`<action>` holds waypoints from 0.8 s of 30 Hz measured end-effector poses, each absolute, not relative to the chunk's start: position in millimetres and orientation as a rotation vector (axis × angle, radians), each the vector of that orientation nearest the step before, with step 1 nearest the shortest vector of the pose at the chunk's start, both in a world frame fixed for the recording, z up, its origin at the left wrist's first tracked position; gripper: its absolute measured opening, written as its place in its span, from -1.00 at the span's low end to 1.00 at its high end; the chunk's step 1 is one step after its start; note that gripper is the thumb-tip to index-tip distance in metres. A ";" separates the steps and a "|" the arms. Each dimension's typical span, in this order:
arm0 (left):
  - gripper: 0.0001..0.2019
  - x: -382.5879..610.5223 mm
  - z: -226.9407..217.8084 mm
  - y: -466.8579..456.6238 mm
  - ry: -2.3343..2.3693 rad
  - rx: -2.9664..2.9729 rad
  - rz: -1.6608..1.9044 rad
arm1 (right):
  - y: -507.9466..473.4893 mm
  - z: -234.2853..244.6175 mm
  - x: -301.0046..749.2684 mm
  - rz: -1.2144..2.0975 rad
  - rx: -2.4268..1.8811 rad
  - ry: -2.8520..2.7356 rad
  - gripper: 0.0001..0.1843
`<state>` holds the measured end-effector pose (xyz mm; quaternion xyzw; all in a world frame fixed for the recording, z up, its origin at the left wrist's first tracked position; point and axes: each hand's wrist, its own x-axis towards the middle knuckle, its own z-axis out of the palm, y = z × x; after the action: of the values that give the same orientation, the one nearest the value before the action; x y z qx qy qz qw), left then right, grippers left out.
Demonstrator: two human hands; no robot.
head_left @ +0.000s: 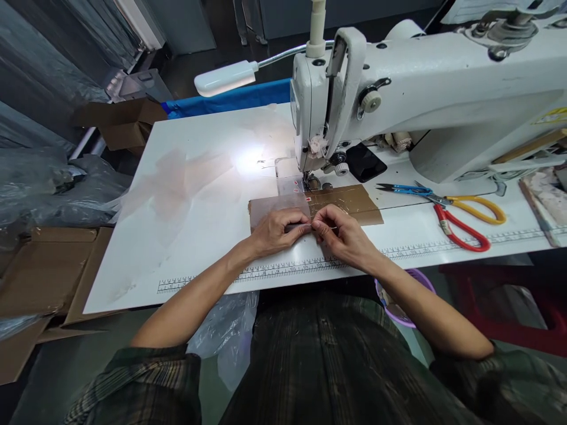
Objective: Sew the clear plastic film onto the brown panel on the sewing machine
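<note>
My left hand (pixel 282 232) is closed in a pinch at the edge of a thin, sheer pinkish fabric (pixel 277 206), just in front of the sewing machine's presser foot (pixel 306 179). Close against it, my right hand (pixel 340 235) pinches too, fingertips nearly touching the left ones; the small bit between them looks like the fabric's edge. Under and beside my fingers lies a shiny brown sheet (pixel 354 203) with loose threads on it. The white sewing machine (pixel 398 88) stands behind my hands.
Blue thread snips (pixel 401 189) and scissors with red and yellow handles (pixel 472 206) lie to the right. A black phone-like slab (pixel 365 162) rests under the machine arm. Along the front edge runs a printed ruler (pixel 283 268). A lit lamp (pixel 225 78) hangs over the white table (pixel 142 236).
</note>
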<state>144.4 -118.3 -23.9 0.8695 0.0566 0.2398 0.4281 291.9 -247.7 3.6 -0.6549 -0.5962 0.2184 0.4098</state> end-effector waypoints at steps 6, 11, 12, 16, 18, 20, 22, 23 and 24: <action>-0.81 142.7 -20.5 -117.7 0.167 2.090 0.495 | -238.3 -3.4 282.2 0.030 -1.948 -1.544 -0.89; -0.81 141.8 -20.7 -118.2 0.209 2.010 0.540 | -236.7 -2.6 287.6 0.135 -1.871 -1.492 -0.91; -0.80 141.8 -20.8 -118.7 0.226 1.999 0.547 | -237.1 -1.4 288.2 0.206 -1.840 -1.471 -0.91; -0.79 142.5 -20.1 -119.2 0.283 1.988 0.547 | -238.6 3.8 283.4 0.269 -1.757 -1.502 -0.91; -0.77 142.6 -19.8 -117.8 0.276 1.954 0.545 | -238.0 5.1 279.0 0.133 -1.747 -1.618 -0.92; -0.75 142.4 -19.7 -115.5 0.233 1.924 0.531 | -236.0 4.9 276.8 -0.004 -1.777 -1.754 -0.92; -0.76 141.8 -19.6 -113.6 0.193 1.926 0.513 | -233.5 3.4 277.5 -0.104 -1.855 -1.824 -0.92; -0.77 141.4 -19.5 -113.0 0.184 1.938 0.502 | -232.6 2.5 278.4 -0.137 -1.898 -1.830 -0.93; -0.77 141.0 -19.3 -112.8 0.187 1.950 0.497 | -232.2 1.6 279.2 -0.159 -1.928 -1.827 -0.94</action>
<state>141.0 -112.8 -19.3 0.8173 0.0786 0.2082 0.5315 279.2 -232.2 1.6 -0.7037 -0.6669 -0.0582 0.2381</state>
